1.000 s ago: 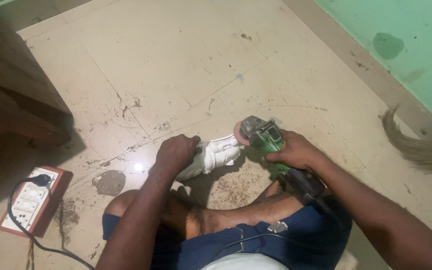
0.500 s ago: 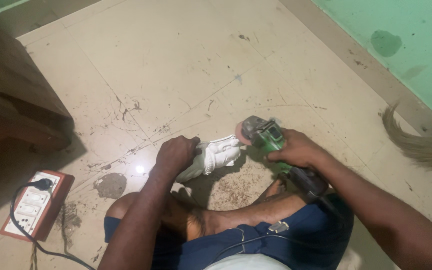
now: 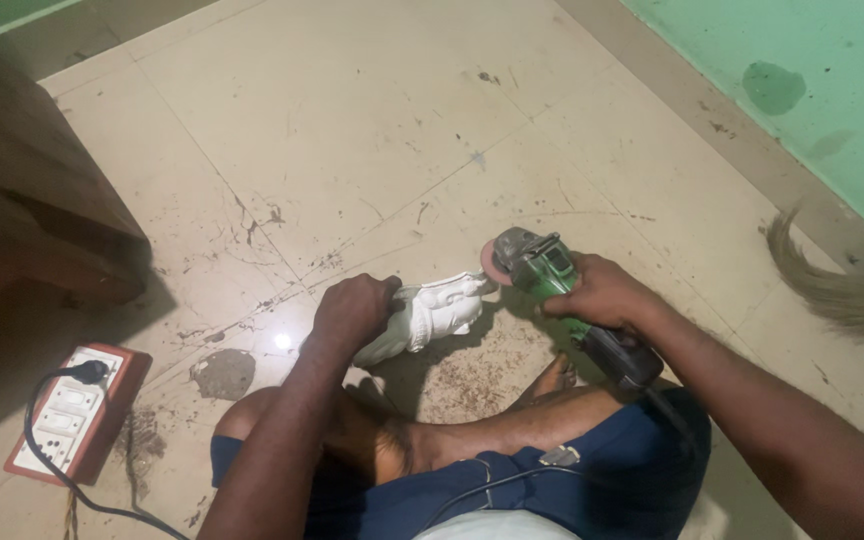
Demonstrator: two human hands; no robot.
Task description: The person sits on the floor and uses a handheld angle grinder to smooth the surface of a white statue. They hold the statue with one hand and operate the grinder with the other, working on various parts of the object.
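Note:
My left hand [image 3: 354,310] grips one end of a white carved figure [image 3: 430,314] that lies tilted above the floor in front of my crossed legs. My right hand [image 3: 600,292] holds a green angle grinder [image 3: 544,268] by its body. The grinder's pinkish disc [image 3: 498,262] sits right at the figure's far end, touching or nearly touching it. The grinder's black handle [image 3: 620,354] runs back under my right wrist, and its cable crosses my lap.
A tiled floor [image 3: 352,150] with brown dust [image 3: 472,375] under the figure. A red-edged power board [image 3: 70,412] with a black plug lies at the lower left. A dark wooden piece of furniture [image 3: 32,210] stands at the left. A broom's bristles [image 3: 842,295] lie by the green wall [image 3: 802,90].
Both hands, the figure and the grinder stay in almost the same pose; only the view has shifted slightly.

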